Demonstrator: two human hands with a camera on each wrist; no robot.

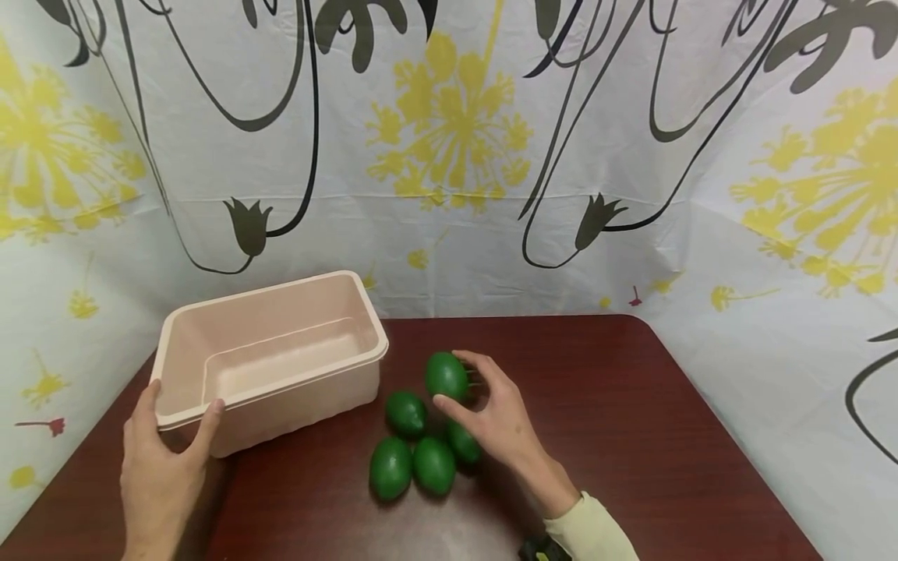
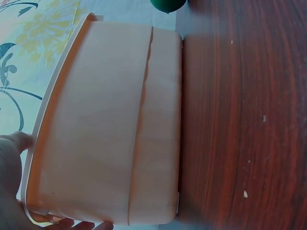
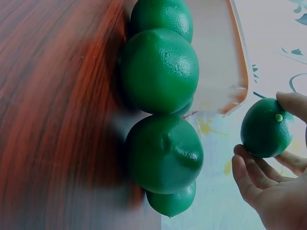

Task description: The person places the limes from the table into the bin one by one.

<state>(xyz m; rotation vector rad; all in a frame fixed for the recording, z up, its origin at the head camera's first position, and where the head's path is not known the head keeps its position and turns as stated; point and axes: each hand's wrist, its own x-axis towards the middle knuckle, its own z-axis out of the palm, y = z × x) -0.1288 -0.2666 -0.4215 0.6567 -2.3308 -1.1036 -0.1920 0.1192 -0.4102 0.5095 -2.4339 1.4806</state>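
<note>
My right hand [image 1: 501, 413] holds a glossy green lime [image 1: 446, 375] between thumb and fingers, raised above the table. In the right wrist view the held lime [image 3: 267, 127] shows a pale stem spot. Several more limes lie grouped below and left of that hand, among them a front-left lime [image 1: 390, 468], a lime beside it [image 1: 434, 466] and one farther back [image 1: 405, 414]. A beige plastic bin [image 1: 302, 405] stands at the left, its visible inside bare. My left hand [image 1: 164, 460] grips the rim at its near left corner, thumb on the front edge.
The dark red-brown wooden table [image 1: 596, 421] extends to the right of the limes. Patterned white cloth [image 1: 449, 257] hangs behind and along both sides. A small black object [image 1: 543, 548] shows at the bottom edge, near the right sleeve [image 1: 592, 530].
</note>
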